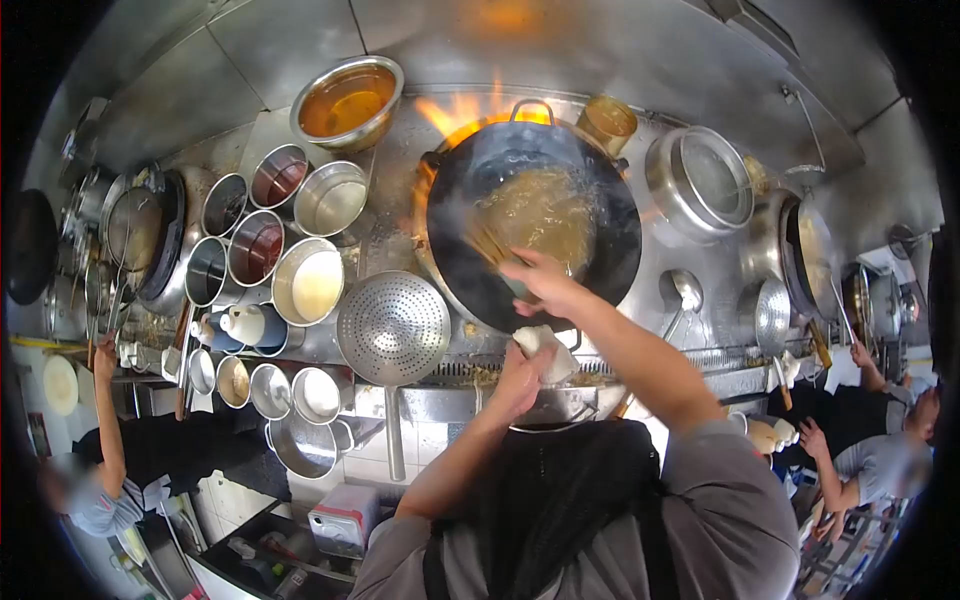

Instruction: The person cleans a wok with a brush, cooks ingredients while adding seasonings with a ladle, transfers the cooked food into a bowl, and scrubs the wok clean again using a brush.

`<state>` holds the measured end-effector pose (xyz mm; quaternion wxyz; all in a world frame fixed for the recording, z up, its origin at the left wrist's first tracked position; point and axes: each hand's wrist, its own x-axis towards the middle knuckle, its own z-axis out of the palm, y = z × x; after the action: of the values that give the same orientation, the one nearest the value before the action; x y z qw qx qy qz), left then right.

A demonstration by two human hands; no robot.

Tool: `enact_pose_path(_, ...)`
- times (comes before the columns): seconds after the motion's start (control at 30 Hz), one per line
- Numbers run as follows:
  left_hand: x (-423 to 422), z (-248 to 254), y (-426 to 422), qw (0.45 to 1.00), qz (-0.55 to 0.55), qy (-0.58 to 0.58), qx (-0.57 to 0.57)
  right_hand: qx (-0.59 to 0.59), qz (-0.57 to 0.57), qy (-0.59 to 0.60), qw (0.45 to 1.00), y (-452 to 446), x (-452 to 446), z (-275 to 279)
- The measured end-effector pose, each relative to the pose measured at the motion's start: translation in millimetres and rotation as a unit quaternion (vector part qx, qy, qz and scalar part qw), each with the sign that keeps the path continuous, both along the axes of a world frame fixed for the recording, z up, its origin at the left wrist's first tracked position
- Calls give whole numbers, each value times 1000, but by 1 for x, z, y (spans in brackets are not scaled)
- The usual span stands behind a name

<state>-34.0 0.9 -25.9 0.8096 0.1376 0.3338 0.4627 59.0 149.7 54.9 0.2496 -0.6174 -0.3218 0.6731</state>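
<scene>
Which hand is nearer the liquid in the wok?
Right. The right hand is beside the liquid; the left hand grips a cloth at the near rim of the wok.

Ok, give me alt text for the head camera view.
A person's right hand holds a blurred brush-like tool over a dark wok of liquid, while the left hand grips a white cloth at its near edge. Flames rise behind the wok; a perforated strainer lies to its left.

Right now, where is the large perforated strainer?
In the head view, the perforated strainer is just left of the wok, between it and the nearest metal pot.
</scene>
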Motion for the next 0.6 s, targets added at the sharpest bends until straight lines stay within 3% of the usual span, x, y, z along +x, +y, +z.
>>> enact_pose_path(0.07,-2,5,-3,1000,-4,-10,-28,38,192,-153,969,-27,66,21)
enact_pose_path(0.1,-3,10,-4,999,-2,-13,-44,7,295,-272,916,-33,93,50)
enact_pose_path(0.17,2,16,-6,997,34,-4,-63,76,389,-398,827,-29,165,76)
enact_pose_path(0.2,2,16,-4,997,42,-11,-70,172,406,-483,757,-14,220,47)
enact_pose_path(0.27,5,13,-3,996,46,-7,-76,105,312,-531,781,36,215,68)
enact_pose_path(0.33,5,12,-4,995,50,12,-83,279,282,-537,744,71,178,15)
enact_pose_path(0.4,6,14,0,995,54,34,-71,208,236,-544,778,70,98,-3)
enact_pose_path(0.47,8,20,-1,994,66,35,-80,249,194,-514,798,49,61,-40)
enact_pose_path(0.5,7,24,-1,993,70,37,-84,254,216,-491,805,33,57,-39)
enact_pose_path(0.57,4,28,0,995,61,32,-77,200,306,-498,786,-4,70,17)
enact_pose_path(0.6,5,26,0,995,63,26,-75,183,336,-539,750,-15,92,25)
